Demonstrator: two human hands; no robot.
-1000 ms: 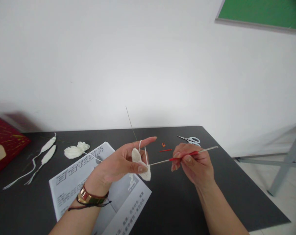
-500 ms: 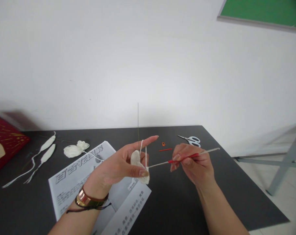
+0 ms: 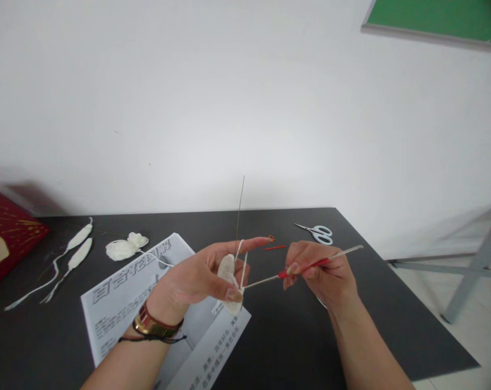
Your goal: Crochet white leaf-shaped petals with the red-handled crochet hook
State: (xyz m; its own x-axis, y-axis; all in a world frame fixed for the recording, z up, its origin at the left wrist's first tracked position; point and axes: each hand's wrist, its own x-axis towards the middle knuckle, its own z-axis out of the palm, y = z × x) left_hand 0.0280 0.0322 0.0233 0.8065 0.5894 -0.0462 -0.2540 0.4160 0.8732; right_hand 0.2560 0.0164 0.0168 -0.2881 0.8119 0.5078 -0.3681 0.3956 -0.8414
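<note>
Crochet pc (image 3: pixel 226 266) pinched in L hand (image 3: pixel 199 277), R hand (image 3: pixel 327 273) pinching red-grip hook (image 3: pixel 284 274), tip at pc.

It looks like a classroom or craft room, I can't tell which: a framed green board (image 3: pixel 440 20) hangs at two o'clock on the white wall (image 3: pixel 237 108), metal legs (image 3: pixel 469 276) stand on tiled floor (image 3: pixel 489 306) past three, and a crochet hook (image 3: pixel 286 273) is held over the black table (image 3: pixel 288 330) at four.

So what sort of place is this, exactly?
Perhaps a classroom or craft room, though this view can't settle it: a green board is on the white wall, a printed sheet lies on the black table, and the right hand holds a red-gripped hook.
</note>
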